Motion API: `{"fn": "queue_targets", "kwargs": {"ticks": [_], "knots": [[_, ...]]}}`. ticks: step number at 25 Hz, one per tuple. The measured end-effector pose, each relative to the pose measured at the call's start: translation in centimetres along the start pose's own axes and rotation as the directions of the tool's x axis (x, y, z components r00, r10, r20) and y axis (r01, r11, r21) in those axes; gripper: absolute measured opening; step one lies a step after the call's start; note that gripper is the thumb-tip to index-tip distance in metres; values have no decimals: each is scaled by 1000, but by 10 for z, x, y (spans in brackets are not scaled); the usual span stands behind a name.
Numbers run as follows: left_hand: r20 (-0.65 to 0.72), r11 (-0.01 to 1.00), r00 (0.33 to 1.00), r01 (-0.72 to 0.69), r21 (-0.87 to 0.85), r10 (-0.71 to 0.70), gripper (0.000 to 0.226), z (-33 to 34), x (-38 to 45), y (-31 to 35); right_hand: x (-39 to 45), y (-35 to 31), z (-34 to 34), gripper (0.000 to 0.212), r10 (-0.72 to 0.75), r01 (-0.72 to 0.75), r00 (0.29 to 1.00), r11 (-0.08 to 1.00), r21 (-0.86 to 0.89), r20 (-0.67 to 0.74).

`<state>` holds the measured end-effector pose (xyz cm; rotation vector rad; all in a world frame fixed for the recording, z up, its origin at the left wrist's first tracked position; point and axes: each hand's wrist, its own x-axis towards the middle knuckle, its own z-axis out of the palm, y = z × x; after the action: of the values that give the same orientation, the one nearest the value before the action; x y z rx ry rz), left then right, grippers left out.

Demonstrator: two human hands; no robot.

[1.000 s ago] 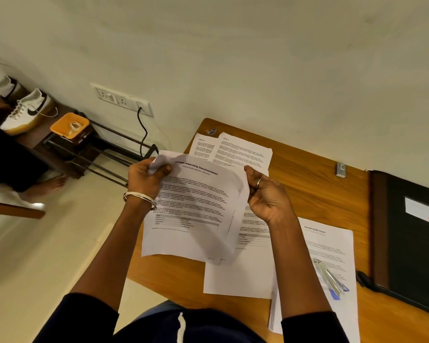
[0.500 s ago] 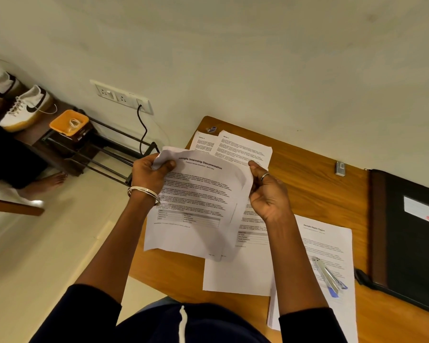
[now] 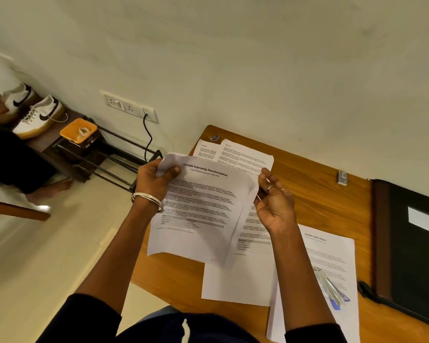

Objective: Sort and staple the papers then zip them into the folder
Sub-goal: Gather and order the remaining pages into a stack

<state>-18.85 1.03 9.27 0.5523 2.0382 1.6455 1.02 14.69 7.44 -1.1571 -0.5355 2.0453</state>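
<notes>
A pale plastered wall (image 3: 258, 58) rises behind the far edge of the wooden counter (image 3: 315, 184), carrying a white socket strip (image 3: 130, 108) with a black cable (image 3: 148, 134) plugged in, above a dark metal rack (image 3: 104, 157) with white sneakers (image 3: 37, 117) on the cream floor (image 3: 47, 256).

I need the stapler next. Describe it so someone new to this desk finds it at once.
Start at the wooden desk and go to the black folder on its right side. Just left of the folder lies a paper stack headed "Sample Health Report"; the stapler rests on its lower part. It is the only slim silver tool with a blue base.
</notes>
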Motion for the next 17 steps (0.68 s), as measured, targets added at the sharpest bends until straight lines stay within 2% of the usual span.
{"fn": "queue_targets", "kwargs": {"ticks": [2,5,6,7,8,10,11,14,17], "knots": [[-7,1000,1000,20,-15,-20,16,6,-4,7,2,1,-7,46,-33,35,999,998,-49,34],[0,997,1000,15,-74,-15,43,12,-4,17,0,3,-21,91,-14,54,979,979,-195,201],[1,995,1000,-4,-102,4,55,13,-5,19,-3,7,-27,100,8,53,970,968,-246,243],[-7,992,1000,-14,-125,13,67,14,-7,21,-7,11,-33,99,13,76,965,943,-325,263],[-22,990,1000,-15,-144,12,76,16,-11,24,-10,16,-36,86,-7,124,964,896,-426,266],[-46,982,998,-41,-184,33,84,23,-24,31,-16,20,-39,46,-149,258,963,757,-601,224],[-50,976,996,-81,-202,72,82,26,-30,36,-17,17,-38,34,-235,307,952,710,-634,198],[-11,968,978,-206,-144,207,62,36,-43,44,-23,-2,-32,25,-425,459,883,689,-561,199],[10,983,983,-183,-19,183,30,44,-52,28,-27,-7,-34,21,-531,584,803,614,-531,270]]}}
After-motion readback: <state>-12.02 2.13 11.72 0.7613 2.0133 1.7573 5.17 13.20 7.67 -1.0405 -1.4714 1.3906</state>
